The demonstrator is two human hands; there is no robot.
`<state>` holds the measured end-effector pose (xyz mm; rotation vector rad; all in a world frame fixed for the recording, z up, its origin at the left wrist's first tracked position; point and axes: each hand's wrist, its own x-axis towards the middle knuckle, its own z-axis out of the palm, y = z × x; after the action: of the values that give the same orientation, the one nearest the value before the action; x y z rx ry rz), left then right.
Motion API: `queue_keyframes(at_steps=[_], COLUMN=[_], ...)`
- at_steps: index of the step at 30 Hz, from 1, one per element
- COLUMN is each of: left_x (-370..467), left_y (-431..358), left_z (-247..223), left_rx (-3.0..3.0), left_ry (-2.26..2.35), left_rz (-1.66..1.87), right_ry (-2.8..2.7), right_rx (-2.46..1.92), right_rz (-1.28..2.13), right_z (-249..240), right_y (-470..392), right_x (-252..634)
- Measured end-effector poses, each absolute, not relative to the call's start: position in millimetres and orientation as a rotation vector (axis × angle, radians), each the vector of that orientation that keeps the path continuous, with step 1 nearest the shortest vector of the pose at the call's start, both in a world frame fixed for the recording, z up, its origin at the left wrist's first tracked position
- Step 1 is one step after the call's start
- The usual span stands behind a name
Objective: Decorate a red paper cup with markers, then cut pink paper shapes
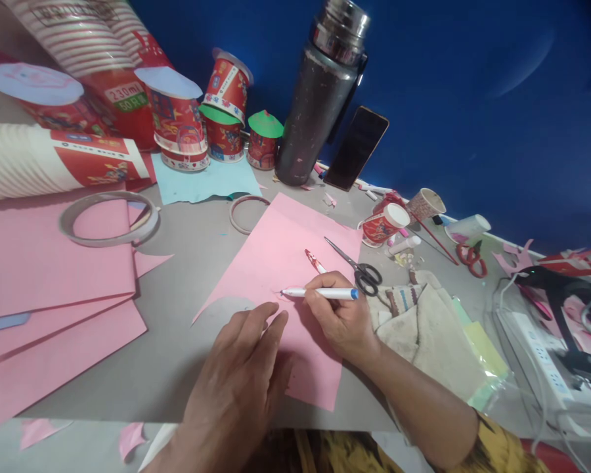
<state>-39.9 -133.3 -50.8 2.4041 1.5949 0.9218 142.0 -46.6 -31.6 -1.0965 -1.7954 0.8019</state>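
Note:
A white marker pen with a blue end (332, 293) is held in my right hand (342, 322), its tip at a sheet of pink paper (266, 249). A faint drawn line shows near the tip. My left hand (246, 361) lies flat on the lower part of that sheet, fingers stretched out. The sheet's left side has a curved cut-out. Black-handled scissors (367, 276) rest on the paper's right edge, just beyond my right hand. A red-and-white patterned pen (314, 261) lies on the sheet, partly hidden by the right hand.
Folded pink sheets (54, 263) lie at left under a tape roll (69, 226). Behind stand decorated paper cups (180, 118), a dark thermos (318, 98) and a phone (357, 148). On the right are a beige cloth (423, 335), red-handled scissors (471, 259) and a power strip (536, 355).

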Motion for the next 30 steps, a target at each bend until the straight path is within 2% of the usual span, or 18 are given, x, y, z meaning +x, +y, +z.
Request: queue_keyframes(at_steps=[9,30], left_x=[-39.7,-40.0], left_y=[-134.1,-134.1], left_z=[-52.1,-53.4], left_rx=[2.4,2.42], left_ry=[1.612,1.616], left_rz=[0.912,0.916], right_ry=[-1.686,-1.888], right_rx=[-1.175,-1.032], right_rz=[0.753,0.808], right_z=[-36.1,-30.0], right_y=[-48.5,-48.0], right_x=[145.6,140.5])
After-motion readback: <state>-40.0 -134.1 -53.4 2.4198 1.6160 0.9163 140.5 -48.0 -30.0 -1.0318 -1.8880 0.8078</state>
